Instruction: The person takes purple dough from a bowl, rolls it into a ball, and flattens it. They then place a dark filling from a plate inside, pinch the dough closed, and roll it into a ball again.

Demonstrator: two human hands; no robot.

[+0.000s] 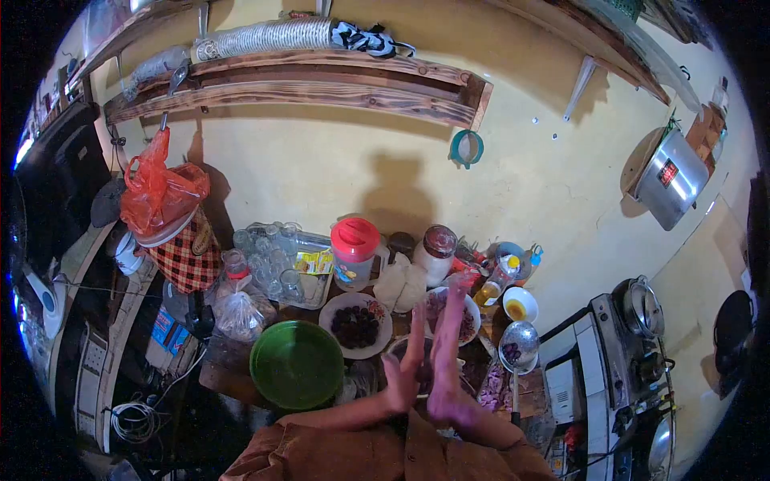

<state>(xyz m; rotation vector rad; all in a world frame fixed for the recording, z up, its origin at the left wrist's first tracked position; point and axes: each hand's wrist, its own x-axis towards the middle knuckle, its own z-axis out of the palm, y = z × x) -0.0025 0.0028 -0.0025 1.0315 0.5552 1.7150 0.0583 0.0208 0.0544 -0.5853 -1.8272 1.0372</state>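
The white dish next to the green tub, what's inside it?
Lots of dark, roundish lumps sit heaped inside the white dish. They cover its middle, so the bottom underneath them can't be seen.

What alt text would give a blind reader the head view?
The left hand and right hand are raised open, side by side, above a crowded table. To their left are a plate of dark pieces, a green basin and a red-lidded pitcher.
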